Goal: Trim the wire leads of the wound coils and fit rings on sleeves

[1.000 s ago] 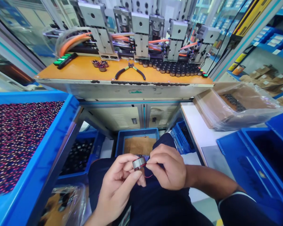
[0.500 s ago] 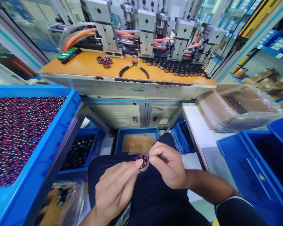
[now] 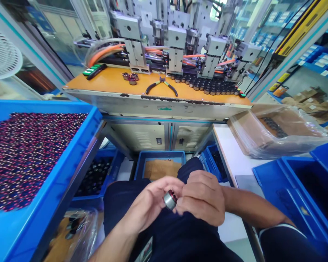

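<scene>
"One small metal cylinder (image 3: pixel 169 200) shows above the dark clothing (image 3: pixel 186 238) of the lap. What has hold of it?"

"The left hand (image 3: pixel 150 202). Its fingers curl about the silvery side, grasping the piece. The cylinder is tilted, its dark-and-red end turned up toward the right."

"And the right hand (image 3: pixel 203 198)?"

"Its fingers are bent inward, the tips right by the cylinder's right end. I can't tell whether they pinch anything; the hand itself hides that spot."

"What's ahead, on the orange worktop (image 3: pixel 106 83)?"

"Pliers (image 3: pixel 162 79) near the middle, handles spread toward the person. Three small round parts (image 3: pixel 132 80) sit to the left of them, and a cluster of dark cylinders (image 3: pixel 207 86) crowds the right. Behind stands a machine (image 3: pixel 177 39), with orange hoses (image 3: pixel 106 51) running between its metal blocks."

"Either side?"

"On the left, a blue tray (image 3: pixel 79 149) spread thickly with red-and-dark parts (image 3: pixel 38 156). On the right, a plastic-covered carton (image 3: pixel 243 134) with dark pieces (image 3: pixel 273 126) inside, and a large blue bin (image 3: pixel 276 178) nearer the person."

"Anything lower down?"

"A blue box (image 3: pixel 141 160) in front of the cabinet doors (image 3: pixel 144 136), brown card (image 3: pixel 164 170) lining its bottom."
</scene>
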A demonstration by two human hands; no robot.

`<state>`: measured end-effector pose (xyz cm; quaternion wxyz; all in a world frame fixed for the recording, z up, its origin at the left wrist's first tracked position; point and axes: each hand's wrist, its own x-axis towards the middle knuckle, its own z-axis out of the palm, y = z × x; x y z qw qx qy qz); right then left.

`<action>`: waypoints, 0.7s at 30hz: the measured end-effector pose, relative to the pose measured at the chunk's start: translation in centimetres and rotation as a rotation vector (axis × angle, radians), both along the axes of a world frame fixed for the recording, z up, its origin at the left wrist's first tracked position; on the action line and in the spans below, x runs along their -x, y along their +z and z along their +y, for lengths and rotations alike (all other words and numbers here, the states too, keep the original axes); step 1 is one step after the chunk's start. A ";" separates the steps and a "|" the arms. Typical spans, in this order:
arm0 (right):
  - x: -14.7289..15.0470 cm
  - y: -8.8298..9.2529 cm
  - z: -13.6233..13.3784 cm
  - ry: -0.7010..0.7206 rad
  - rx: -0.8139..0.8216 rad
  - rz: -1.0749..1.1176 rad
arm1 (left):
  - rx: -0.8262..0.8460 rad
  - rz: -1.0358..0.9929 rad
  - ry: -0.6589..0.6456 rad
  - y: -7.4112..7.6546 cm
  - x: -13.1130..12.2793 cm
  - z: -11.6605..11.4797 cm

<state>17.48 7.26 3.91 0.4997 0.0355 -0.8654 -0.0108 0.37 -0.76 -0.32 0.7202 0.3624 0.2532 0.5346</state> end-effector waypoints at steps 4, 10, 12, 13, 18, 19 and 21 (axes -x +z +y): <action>-0.2 0.0 -0.1 -0.031 0.004 0.002 | -0.017 0.042 -0.110 0.5 -0.4 -0.1; -0.1 -0.1 -0.9 -0.205 0.267 -0.030 | -0.053 0.049 0.205 1.1 -1.0 -1.0; 0.0 0.3 -1.2 -0.224 0.371 -0.039 | -0.090 0.031 0.273 1.1 -0.8 -1.0; 0.1 0.5 -1.3 -0.216 0.414 -0.042 | -0.104 0.014 0.303 1.1 -0.6 -0.9; 0.1 1.5 -0.8 -0.049 0.454 -0.078 | -0.060 -0.044 0.175 1.4 -0.4 0.3; 0.0 1.6 -0.6 -0.017 0.430 -0.086 | -0.025 -0.047 0.064 1.4 -0.6 0.6; -0.2 1.8 -0.3 0.016 0.388 -0.101 | 0.026 -0.052 -0.140 1.5 -0.9 0.8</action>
